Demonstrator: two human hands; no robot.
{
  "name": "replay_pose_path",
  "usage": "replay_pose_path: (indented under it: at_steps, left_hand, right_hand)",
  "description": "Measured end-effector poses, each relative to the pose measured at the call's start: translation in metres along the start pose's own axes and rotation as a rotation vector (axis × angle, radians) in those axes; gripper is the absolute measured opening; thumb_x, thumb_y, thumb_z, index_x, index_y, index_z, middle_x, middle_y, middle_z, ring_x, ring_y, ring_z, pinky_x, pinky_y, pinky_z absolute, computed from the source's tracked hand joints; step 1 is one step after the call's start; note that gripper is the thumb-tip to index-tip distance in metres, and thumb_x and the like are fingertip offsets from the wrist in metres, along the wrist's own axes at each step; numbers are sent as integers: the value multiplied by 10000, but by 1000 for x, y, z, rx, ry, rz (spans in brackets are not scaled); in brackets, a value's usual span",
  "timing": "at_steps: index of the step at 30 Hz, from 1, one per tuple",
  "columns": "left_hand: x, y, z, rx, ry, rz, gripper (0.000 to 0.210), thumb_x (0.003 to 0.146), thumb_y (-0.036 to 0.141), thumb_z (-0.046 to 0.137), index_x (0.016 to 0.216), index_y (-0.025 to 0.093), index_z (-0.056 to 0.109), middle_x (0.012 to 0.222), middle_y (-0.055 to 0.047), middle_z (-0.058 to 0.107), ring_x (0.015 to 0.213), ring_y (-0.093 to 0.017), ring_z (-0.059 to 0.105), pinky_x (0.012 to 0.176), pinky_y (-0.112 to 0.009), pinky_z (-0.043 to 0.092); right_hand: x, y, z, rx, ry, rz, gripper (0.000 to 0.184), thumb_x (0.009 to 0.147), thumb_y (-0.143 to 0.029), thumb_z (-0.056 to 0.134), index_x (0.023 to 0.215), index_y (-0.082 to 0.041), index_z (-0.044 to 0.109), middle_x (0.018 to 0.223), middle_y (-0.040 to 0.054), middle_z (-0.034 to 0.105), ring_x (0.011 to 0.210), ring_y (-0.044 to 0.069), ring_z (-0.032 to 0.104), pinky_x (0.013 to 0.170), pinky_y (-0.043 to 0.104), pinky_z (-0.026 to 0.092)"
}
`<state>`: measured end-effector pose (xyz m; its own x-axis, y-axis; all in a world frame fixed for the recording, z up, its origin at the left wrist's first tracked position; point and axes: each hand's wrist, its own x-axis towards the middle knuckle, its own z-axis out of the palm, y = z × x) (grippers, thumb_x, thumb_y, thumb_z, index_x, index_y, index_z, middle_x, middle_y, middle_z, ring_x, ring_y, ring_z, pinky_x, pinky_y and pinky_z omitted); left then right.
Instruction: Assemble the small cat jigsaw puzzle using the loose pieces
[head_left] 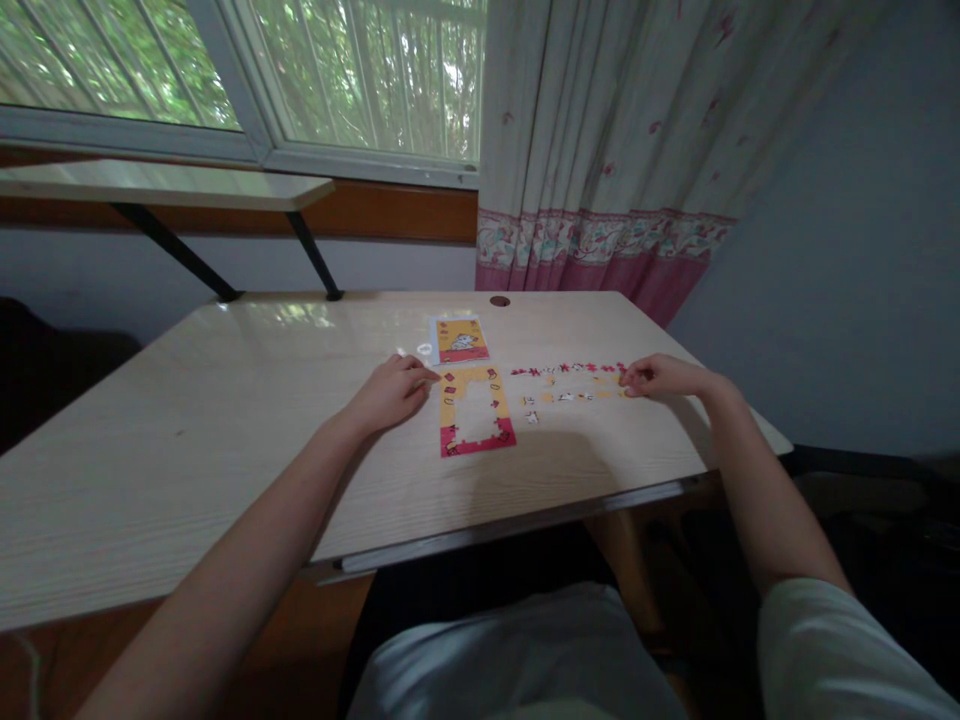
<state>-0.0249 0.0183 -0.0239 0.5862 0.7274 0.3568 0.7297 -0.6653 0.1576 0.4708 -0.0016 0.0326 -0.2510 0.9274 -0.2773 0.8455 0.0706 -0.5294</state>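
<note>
A partly assembled jigsaw puzzle (448,412) lies flat on the desk, its yellow and pink border joined round a bare middle. My left hand (396,390) rests beside its upper left corner, fingers loosely bent, the forefinger reaching to the edge. Just beyond the puzzle is a reference picture (462,341) of a white cartoon animal on yellow and pink. To the right, loose pink puzzle pieces (565,368) form a row, with yellow and white pieces (566,397) nearer me. At the right end of these rows my right hand (651,376) pinches a small yellow puzzle piece, mostly hidden by the fingers.
The pale wooden desk (262,430) has a round cable hole (499,301) near its back edge. A raised shelf (172,186) on black legs stands at the back left. Behind are a barred window (367,80) and a flowered curtain (592,150).
</note>
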Motion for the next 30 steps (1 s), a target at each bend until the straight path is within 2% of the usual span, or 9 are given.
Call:
replay_pose_path:
  at_steps: [6, 13, 20, 25, 28, 30]
  left_hand:
    - [0, 3, -2, -4, 2, -12, 334, 869, 258, 472, 1081, 180, 718, 990, -116, 639, 924, -259, 564, 885, -445, 470]
    - [1, 8, -6, 28, -54, -17, 374, 882, 247, 438, 1117, 144, 710, 1012, -136, 643, 948, -273, 568, 910, -463, 463]
    - [1, 9, -6, 28, -35, -15, 366, 883, 238, 444, 1110, 144, 715, 998, -133, 643, 941, -273, 572, 906, -459, 468]
    - [0, 9, -5, 32, -25, -12, 371, 886, 244, 442, 1109, 134, 717, 999, -138, 642, 938, -274, 564, 904, -455, 470]
    - [1, 9, -5, 13, -24, -24, 359, 882, 247, 453, 1102, 156, 721, 999, -132, 646, 929, -271, 568, 899, -458, 468]
    - [1, 9, -5, -6, -22, -38, 352, 887, 268, 458, 1104, 174, 718, 1010, -127, 650, 932, -273, 572, 888, -459, 468]
  right_hand:
    - [3, 10, 7, -63, 1, -34, 447, 573, -539, 755, 809, -163, 704, 715, 39, 607, 632, 148, 497, 627, 292, 386]
    - [7, 10, 5, -117, -46, -22, 459, 566, -558, 715, 790, -160, 673, 669, 11, 589, 598, 131, 476, 599, 270, 364]
    - [5, 4, 8, -27, -79, -24, 425, 558, -541, 727, 714, -164, 606, 621, -6, 546, 574, 118, 450, 568, 264, 352]
    - [-2, -10, 9, 53, -86, -36, 450, 535, -547, 748, 716, -160, 605, 615, -11, 548, 575, 109, 453, 574, 261, 361]
    - [-2, -26, 9, 75, -94, -53, 460, 571, -573, 736, 731, -152, 642, 644, 11, 588, 597, 116, 483, 589, 265, 373]
    - [3, -40, 11, 100, -52, -99, 464, 605, -580, 724, 763, -147, 672, 698, 34, 630, 636, 129, 520, 617, 271, 395]
